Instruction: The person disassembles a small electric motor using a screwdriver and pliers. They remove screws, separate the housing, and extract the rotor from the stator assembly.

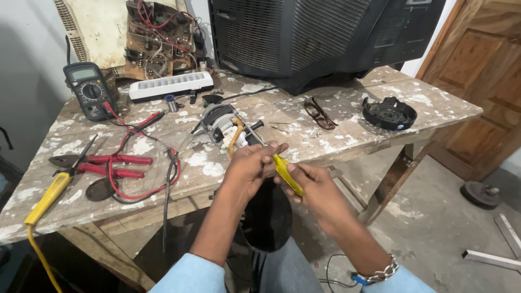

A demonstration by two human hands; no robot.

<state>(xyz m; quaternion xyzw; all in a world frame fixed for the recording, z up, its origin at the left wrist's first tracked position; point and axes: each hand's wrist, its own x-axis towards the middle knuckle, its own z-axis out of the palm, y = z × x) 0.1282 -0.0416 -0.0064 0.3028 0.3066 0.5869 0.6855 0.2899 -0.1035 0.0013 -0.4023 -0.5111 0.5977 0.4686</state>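
My right hand point(315, 187) grips the yellow handle of a screwdriver point(287, 173), whose metal shaft points up and left toward a small electric motor point(220, 123) on the wooden table. My left hand point(251, 165) is closed around the motor's near end, by an orange wire point(234, 138) and a black part, with fingertips touching the screwdriver near the top of its handle. The shaft tip lies over the motor body. A black round object point(268, 217) sits below my hands, at my lap.
On the paint-stained wooden table point(347, 135) lie red-handled pliers point(103, 161), a yellow-handled soldering iron point(49, 195), a multimeter point(89, 89) with red lead, a white strip lamp point(171, 86), glasses point(319, 113) and a black round cap point(389, 113). A large black television back point(315, 38) stands behind.
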